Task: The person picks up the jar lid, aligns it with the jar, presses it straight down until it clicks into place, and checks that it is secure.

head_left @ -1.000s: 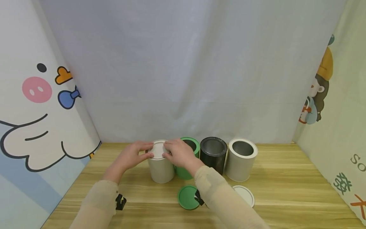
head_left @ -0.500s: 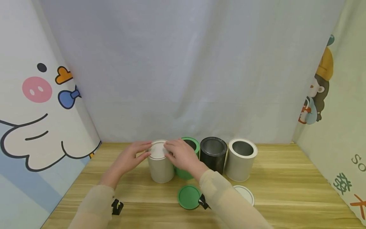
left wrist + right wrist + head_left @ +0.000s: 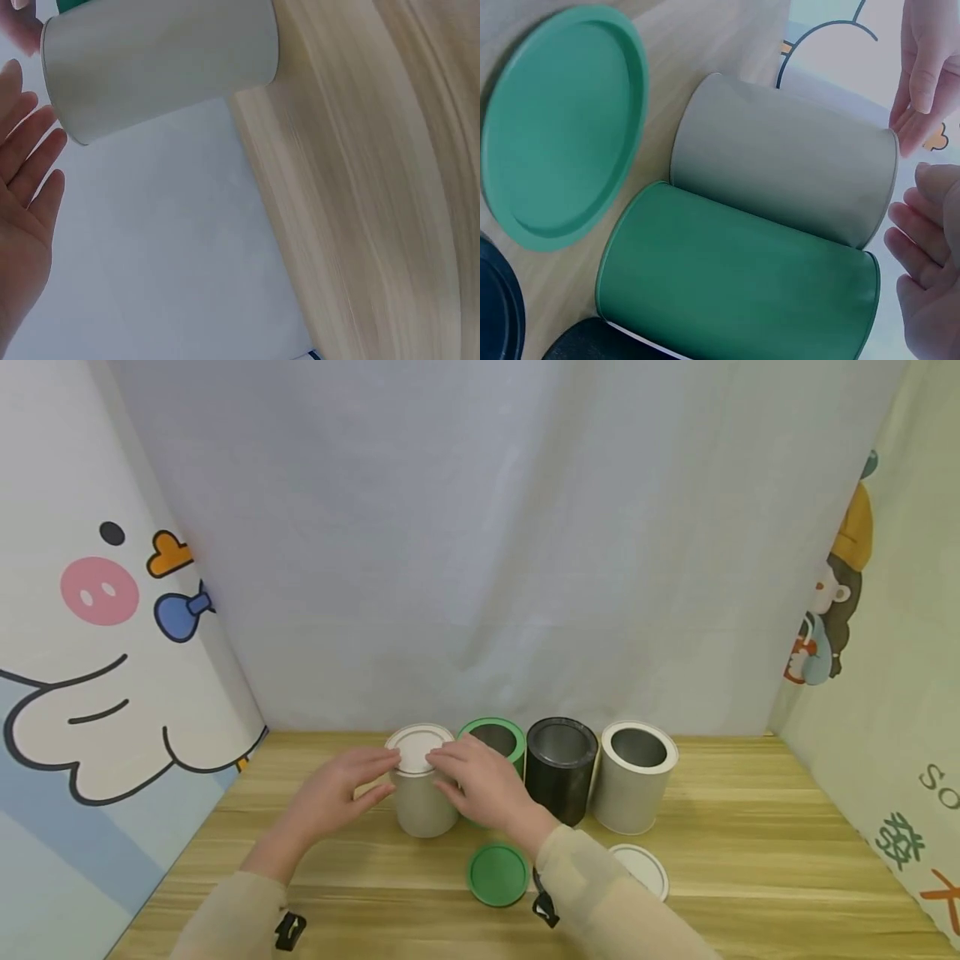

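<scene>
A white can (image 3: pixel 426 806) stands upright on the table, its white lid (image 3: pixel 417 750) seated on top. My left hand (image 3: pixel 347 792) is at its left side, fingers fairly straight and the thumb apart from it. On the other side my right hand (image 3: pixel 486 783) reaches over the green can (image 3: pixel 739 274), fingertips by the lid's right edge. Whether the fingertips still touch the rim is hard to tell in the head view. Both wrist views show relaxed, extended fingers beside the can's top, holding nothing. The right hand hides part of the green can in the head view.
An open black can (image 3: pixel 561 777) and another open white can (image 3: pixel 633 785) continue the row to the right. In front lie a green lid (image 3: pixel 498 875) and a white lid (image 3: pixel 642 870), partly behind the right sleeve. A dark lid (image 3: pixel 496 304) shows in the right wrist view.
Both hands have eased back and slightly down from the white can's lid. The thumbs, earlier on the lid's edge, are now off it. The can and lid stay in place.
</scene>
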A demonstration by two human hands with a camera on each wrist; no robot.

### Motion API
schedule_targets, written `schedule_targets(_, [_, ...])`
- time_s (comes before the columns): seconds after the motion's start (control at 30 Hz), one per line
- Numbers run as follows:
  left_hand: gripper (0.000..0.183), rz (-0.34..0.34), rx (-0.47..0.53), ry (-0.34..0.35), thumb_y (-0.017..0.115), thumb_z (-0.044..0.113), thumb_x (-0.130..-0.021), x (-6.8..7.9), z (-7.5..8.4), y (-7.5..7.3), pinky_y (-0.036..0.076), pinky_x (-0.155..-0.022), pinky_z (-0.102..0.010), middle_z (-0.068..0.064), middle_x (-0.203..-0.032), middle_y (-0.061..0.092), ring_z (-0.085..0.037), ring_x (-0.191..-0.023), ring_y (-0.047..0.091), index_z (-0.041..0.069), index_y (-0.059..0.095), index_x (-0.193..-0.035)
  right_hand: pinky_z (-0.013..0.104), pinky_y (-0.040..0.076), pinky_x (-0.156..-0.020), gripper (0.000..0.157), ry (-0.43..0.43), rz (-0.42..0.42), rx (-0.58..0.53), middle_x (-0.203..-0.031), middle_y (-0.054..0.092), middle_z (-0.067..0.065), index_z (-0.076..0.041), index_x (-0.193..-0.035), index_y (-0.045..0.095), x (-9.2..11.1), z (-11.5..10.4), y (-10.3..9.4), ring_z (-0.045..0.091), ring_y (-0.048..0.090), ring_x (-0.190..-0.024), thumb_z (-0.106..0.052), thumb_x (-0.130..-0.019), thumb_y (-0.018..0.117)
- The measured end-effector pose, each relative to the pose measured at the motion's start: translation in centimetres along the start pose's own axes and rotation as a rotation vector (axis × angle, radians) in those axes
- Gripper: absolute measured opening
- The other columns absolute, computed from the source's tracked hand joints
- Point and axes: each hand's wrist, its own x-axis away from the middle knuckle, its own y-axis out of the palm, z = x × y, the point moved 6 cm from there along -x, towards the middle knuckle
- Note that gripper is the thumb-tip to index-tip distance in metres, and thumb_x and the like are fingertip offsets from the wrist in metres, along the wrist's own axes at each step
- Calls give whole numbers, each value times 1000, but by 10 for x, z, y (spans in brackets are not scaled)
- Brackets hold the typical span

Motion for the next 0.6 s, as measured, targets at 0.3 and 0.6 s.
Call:
schedule_targets(0.3, [62, 44, -61, 72, 41, 50, -102, 8, 10, 4, 53, -93, -49, -17, -126, 65, -35, -116, 60, -2, 68, -122, 41, 36, -113, 31, -32, 20, 14, -119, 68, 5, -7, -120, 70, 7, -5, 5, 20, 62, -114, -17, -91, 73])
schedule_targets(0.6, [41, 99, -84, 70, 72, 28, -92, 11, 14, 8, 51, -95, -52, -16, -126, 65, -37, -117, 59, -2, 69, -121, 37, 35, -113, 31, -34, 36, 25, -122, 67, 5, -7, -121, 69, 10, -6, 8, 19, 61, -115, -16, -91, 73])
